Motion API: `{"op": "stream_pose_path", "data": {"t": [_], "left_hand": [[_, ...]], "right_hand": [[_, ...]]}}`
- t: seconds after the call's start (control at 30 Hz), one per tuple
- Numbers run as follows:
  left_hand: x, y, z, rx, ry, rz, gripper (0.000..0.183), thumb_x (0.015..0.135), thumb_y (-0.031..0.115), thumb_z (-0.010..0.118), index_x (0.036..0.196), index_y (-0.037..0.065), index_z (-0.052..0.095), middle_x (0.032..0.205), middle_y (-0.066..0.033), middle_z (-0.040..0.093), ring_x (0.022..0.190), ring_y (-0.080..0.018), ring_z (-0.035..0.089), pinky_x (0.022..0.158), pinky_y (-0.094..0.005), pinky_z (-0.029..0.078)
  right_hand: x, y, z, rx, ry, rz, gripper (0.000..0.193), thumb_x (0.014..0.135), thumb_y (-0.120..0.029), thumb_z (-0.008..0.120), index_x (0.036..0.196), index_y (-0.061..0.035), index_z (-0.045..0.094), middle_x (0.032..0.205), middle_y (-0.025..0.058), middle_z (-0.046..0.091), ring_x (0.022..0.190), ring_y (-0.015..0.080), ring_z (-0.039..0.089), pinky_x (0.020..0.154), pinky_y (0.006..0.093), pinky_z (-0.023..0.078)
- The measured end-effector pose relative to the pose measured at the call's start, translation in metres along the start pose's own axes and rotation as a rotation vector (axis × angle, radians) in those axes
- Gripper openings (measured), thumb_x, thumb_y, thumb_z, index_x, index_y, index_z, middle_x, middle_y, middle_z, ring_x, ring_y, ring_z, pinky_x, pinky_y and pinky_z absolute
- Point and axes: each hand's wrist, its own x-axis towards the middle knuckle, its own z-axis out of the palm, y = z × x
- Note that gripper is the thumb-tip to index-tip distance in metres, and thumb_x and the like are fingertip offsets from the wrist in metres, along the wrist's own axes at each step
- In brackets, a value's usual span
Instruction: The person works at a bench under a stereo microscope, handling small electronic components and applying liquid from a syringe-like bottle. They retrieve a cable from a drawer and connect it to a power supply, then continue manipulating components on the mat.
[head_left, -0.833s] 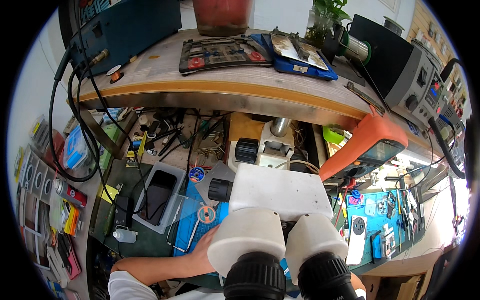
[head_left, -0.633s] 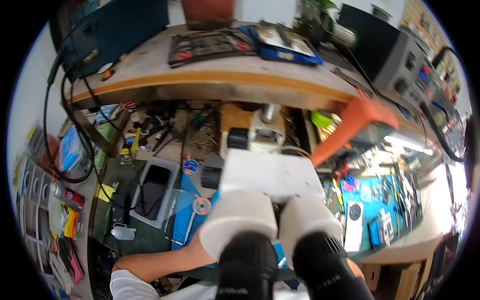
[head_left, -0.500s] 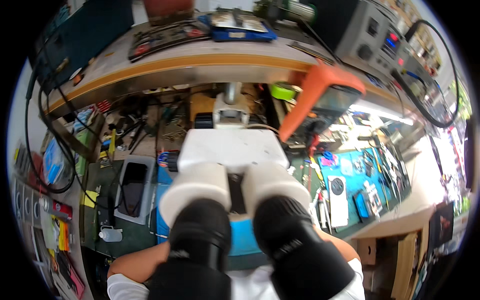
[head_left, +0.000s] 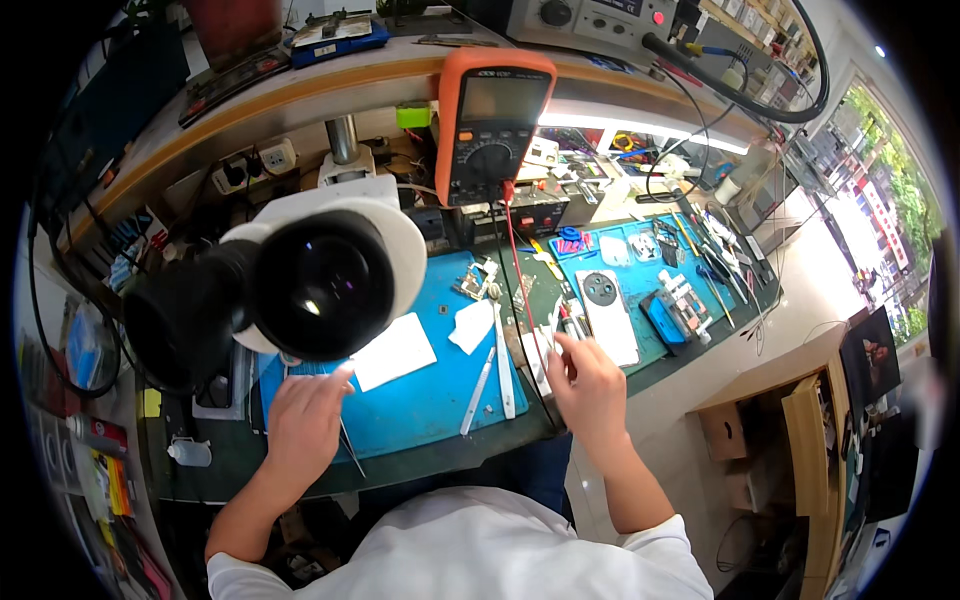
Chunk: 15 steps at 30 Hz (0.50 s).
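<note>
My left hand (head_left: 305, 425) rests over the blue mat (head_left: 400, 420) with fingers curled, beside a white sheet (head_left: 397, 352). Thin metal tweezers (head_left: 350, 447) show at its edge; whether the fingers grip them is hidden. At the mat's right, my right hand (head_left: 592, 385) pinches its fingertips together beside slim pale tools; what lies between them I cannot make out. Between the hands lie a torn white piece (head_left: 472, 326), a slim silver blade-like tool (head_left: 478, 392) and a longer pale tool (head_left: 504, 365). The black microscope eyepiece (head_left: 322, 283) hides part of the mat.
An orange multimeter (head_left: 493, 130) hangs from the shelf (head_left: 400, 68), its red lead running down near my right hand. Further right are a white phone back (head_left: 610, 320), a blue clamp fixture (head_left: 665, 318) and several hand tools. A small bottle (head_left: 190, 452) stands left.
My view has swung right and back from the microscope, which now sits at left. Both hands, hidden behind it before, now show over the bench.
</note>
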Motion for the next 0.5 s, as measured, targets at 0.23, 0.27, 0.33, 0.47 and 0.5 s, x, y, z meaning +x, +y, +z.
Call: {"op": "stream_pose_path", "data": {"t": [0.23, 0.27, 0.33, 0.47, 0.5], "left_hand": [[-0.077, 0.005, 0.002, -0.233, 0.049, -0.565, 0.015, 0.098, 0.007, 0.058, 0.104, 0.001, 0.07, 0.074, -0.0066, 0.067, 0.068, -0.0162, 0.065, 0.061, -0.0296, 0.048], [-0.088, 0.006, 0.006, -0.287, 0.055, -0.616, 0.021, 0.101, 0.003, 0.05, 0.112, -0.001, 0.067, 0.079, -0.0086, 0.067, 0.069, -0.0133, 0.061, 0.063, -0.0279, 0.047], [-0.096, 0.013, 0.016, -0.288, 0.312, -0.576, 0.027, 0.1, -0.001, 0.045, 0.12, -0.001, 0.063, 0.09, -0.0107, 0.067, 0.072, -0.0136, 0.059, 0.065, -0.0272, 0.047], [-0.101, 0.01, 0.029, -0.047, 0.477, -0.416, 0.032, 0.097, -0.006, 0.042, 0.126, -0.002, 0.056, 0.113, -0.0152, 0.061, 0.086, -0.0198, 0.057, 0.073, -0.0299, 0.047], [-0.098, 0.01, 0.031, 0.033, 0.505, -0.373, 0.03, 0.097, -0.006, 0.043, 0.124, -0.003, 0.056, 0.114, -0.0153, 0.06, 0.089, -0.021, 0.057, 0.074, -0.0309, 0.048]], "right_hand": [[-0.017, 0.043, 0.0, 0.1, 0.157, 0.056, 0.018, 0.092, -0.011, 0.067, 0.108, -0.0036, 0.072, 0.071, 0.0075, 0.063, 0.059, 0.0191, 0.06, 0.058, 0.032, 0.049], [-0.022, 0.05, -0.002, 0.137, 0.189, 0.093, 0.019, 0.093, -0.009, 0.066, 0.11, -0.0039, 0.072, 0.07, 0.0075, 0.062, 0.058, 0.0191, 0.059, 0.058, 0.0315, 0.048], [-0.025, 0.065, -0.002, 0.205, 0.278, 0.079, 0.023, 0.093, -0.002, 0.061, 0.113, -0.0055, 0.071, 0.072, 0.0068, 0.063, 0.061, 0.0196, 0.06, 0.058, 0.0296, 0.048], [-0.014, 0.074, -0.02, 0.083, 0.267, -0.003, 0.019, 0.09, -0.001, 0.063, 0.107, -0.0066, 0.07, 0.083, 0.0064, 0.066, 0.067, 0.0207, 0.063, 0.06, 0.0315, 0.05], [-0.011, 0.071, -0.023, 0.078, 0.195, -0.021, 0.016, 0.09, -0.002, 0.064, 0.104, -0.0069, 0.07, 0.083, 0.0063, 0.066, 0.068, 0.0214, 0.063, 0.06, 0.0319, 0.051]]}}
